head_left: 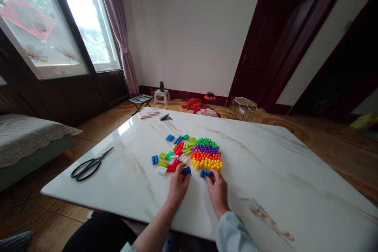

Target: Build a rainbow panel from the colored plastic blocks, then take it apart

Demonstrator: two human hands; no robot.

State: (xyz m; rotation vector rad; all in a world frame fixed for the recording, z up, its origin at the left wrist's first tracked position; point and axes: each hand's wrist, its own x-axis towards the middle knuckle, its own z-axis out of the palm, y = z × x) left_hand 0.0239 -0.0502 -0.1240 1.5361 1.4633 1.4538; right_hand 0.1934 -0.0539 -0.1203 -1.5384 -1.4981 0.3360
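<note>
On the white marble table (265, 173) stands a block of joined plastic pegs (206, 153) in rows of green, purple, orange and yellow. My right hand (217, 191) pinches a blue piece (204, 173) at the block's near edge. My left hand (178, 187) has its fingers closed on another blue piece (187, 171) just left of it. Loose pieces (174, 155) in red, green, yellow, white and blue lie scattered to the left of the block.
Black scissors (90, 165) lie near the table's left edge. A small dark tool (165, 117) rests at the far edge. A bed (26, 141) stands to the left. Stools (162, 95) and a wire stand (243, 108) are on the floor beyond.
</note>
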